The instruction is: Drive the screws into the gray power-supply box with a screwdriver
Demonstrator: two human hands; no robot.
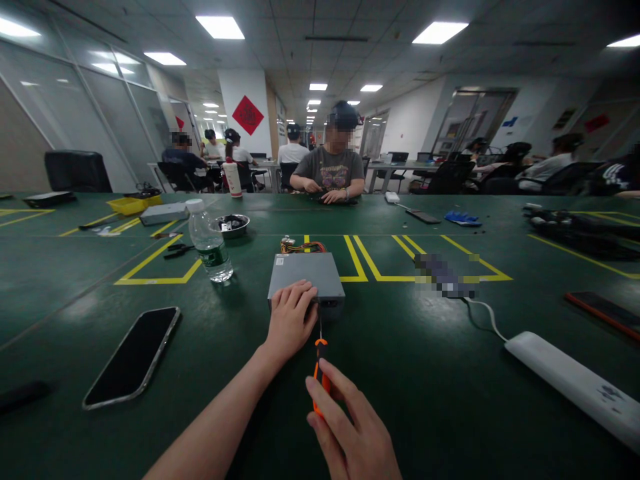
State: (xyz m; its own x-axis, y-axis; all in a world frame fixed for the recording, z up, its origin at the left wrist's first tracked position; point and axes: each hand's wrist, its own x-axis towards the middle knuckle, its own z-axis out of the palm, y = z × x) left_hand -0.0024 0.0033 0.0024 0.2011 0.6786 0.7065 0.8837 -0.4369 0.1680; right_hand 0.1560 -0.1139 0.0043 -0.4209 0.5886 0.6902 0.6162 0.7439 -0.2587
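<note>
A grey metal computer power supply point(307, 272) lies flat on the green table, its bundle of coloured wires point(305, 247) at the far side. My left hand point(291, 317) grips its near left part, fingers over the top and thumb down by the near face. In my right hand point(347, 423) is a screwdriver point(321, 353) with an orange and black handle, held between thumb and fingers. Its thin shaft points away from me to the near face of the power supply, just right of my left hand. Whether the tip sits in a screw cannot be seen.
Left of the power supply stand a water bottle point(210, 243) and a metal bowl point(234, 225) of small parts. A phone point(134, 357) lies at near left, a white power strip point(575, 387) at right. Across the table sits a person point(327, 163); a blue item point(463, 219) lies farther right.
</note>
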